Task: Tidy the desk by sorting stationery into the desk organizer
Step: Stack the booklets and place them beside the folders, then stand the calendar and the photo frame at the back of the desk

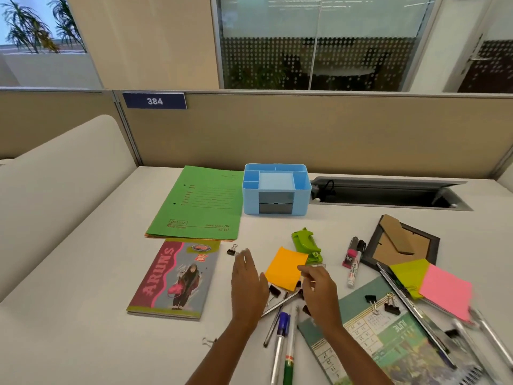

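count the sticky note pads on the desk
3: an orange pad mid-desk beside the green punch, a lime pad and a pink pad touching at right by the picture frame. Others may be hidden.

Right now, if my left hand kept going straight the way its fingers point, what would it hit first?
Probably the small black binder clip just ahead of the left hand, though depth is unclear.
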Tool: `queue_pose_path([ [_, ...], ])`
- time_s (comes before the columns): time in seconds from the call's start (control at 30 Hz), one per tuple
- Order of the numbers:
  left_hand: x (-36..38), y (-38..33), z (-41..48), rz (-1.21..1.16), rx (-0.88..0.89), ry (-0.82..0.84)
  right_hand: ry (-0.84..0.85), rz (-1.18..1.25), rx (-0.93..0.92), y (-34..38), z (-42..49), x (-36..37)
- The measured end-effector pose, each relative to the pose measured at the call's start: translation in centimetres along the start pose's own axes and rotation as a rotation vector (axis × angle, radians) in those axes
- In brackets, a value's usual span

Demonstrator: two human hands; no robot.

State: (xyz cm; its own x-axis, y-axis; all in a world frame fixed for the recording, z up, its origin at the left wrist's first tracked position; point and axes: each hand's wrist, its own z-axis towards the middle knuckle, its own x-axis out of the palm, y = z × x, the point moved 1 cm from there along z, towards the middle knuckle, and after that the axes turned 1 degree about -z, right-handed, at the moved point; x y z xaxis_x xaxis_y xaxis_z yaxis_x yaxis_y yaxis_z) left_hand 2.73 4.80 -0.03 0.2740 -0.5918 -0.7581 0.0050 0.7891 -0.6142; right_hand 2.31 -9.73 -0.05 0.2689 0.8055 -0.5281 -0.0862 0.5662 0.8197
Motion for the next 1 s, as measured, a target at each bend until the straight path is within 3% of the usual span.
queue_pose_path([
  [0.07,1.6,-2.1,-1.2,-0.108,0.017,0.087,-0.046,-0.017,0.005,-1.0,-0.1,-1.9],
  [0.23,5.3,-6.7,-4.2,-0.115,0.15,0.184,-0.125,-0.07,0.013,-3.2,-0.6,-5.7],
  [0.37,8.1,-8.2,-6.3,-0.02,0.302,0.253,-0.126,-0.139,0.019,-5.0,-1.0,-7.8],
  [0.57,10.1,-9.7,-8.2,0.145,0.539,0.231,-0.09,-0.249,-0.018,-7.8,-1.7,-10.7],
  [0.7,11.4,-9.3,-8.3,0.267,0.51,0.23,-0.026,-0.354,-0.069,-9.8,-2.3,-11.8],
  [0.87,12.2,-8.7,-7.2,0.203,0.51,0.074,0.039,-0.404,-0.068,-10.5,-1.9,-13.5],
  [1.0,12.3,-9.0,-6.6,0.21,0.512,0.091,0.097,-0.43,-0.043,-11.4,-1.2,-14.8],
])
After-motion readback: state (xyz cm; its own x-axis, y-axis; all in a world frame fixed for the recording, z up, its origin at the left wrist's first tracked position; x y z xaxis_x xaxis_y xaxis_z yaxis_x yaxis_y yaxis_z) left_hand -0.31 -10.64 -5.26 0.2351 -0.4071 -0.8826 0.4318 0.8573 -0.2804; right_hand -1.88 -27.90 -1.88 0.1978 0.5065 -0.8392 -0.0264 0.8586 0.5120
